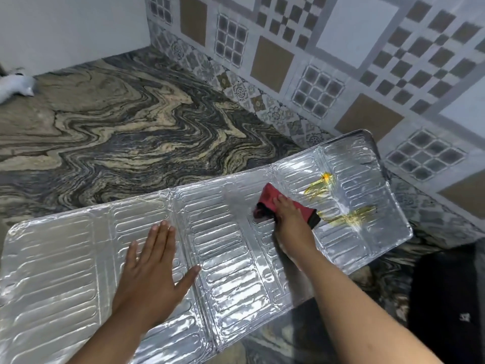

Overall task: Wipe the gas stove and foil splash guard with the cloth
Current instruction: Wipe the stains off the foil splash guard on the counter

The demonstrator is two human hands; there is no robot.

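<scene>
Right hand (288, 219) presses red cloth (270, 199) (folded) on ribbed foil guard (231, 248).

**Silver, red and swirling stone**

The splash guard (223, 232) shines silver, ribbed with oval ridges and smeared with yellow stains (319, 186). The cloth (270, 198) is red with a black edge. The counter (118, 122) swirls grey, black and cream; the wall tiles (328, 61) show grey-brown checks.

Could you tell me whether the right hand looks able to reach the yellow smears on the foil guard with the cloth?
Probably yes: the right hand holds the cloth beside the yellow smears, with only bare foil guard between.
</scene>
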